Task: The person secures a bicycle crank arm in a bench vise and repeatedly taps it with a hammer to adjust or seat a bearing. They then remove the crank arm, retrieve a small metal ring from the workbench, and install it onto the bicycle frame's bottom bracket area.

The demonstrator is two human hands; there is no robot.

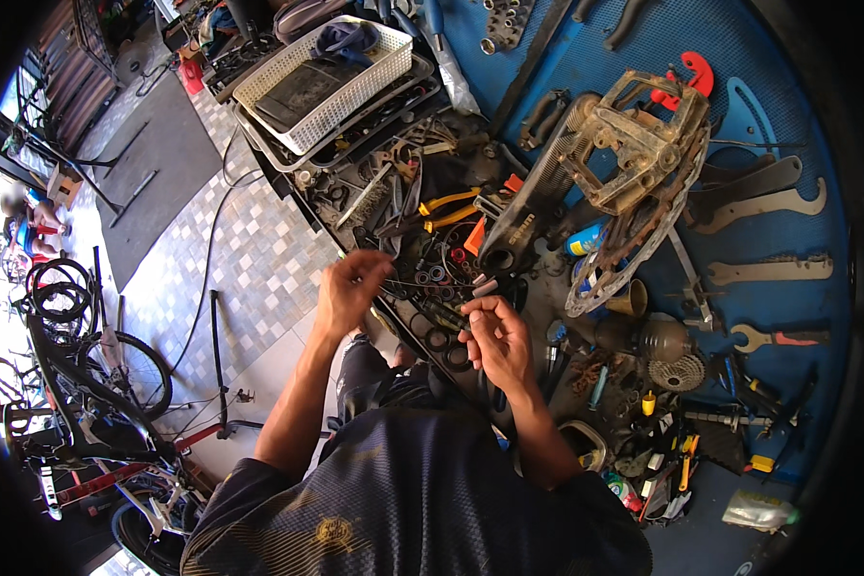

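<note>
Over the front edge of the cluttered workbench, my left hand (348,293) pinches what looks like a thin wire (422,284), thumb and forefinger together. The wire runs right toward a small grey cylinder (486,287); whether they join I cannot tell. My right hand (499,346) is just right of it and a bit nearer, palm turned up and fingers curled in toward the thumb. What its fingertips hold, if anything, is too small to make out. Beyond both hands lies a dirty bicycle crank arm (533,211) with a muddy pedal (634,144) and a chainring (595,288).
A white perforated basket (394,72) stands at the bench's far left. Yellow-handled pliers (448,204) lie among loose small parts. Wrenches (773,272) hang on the blue tool panel (595,43). A black bicycle frame (77,384) and wheels stand on the floor at left.
</note>
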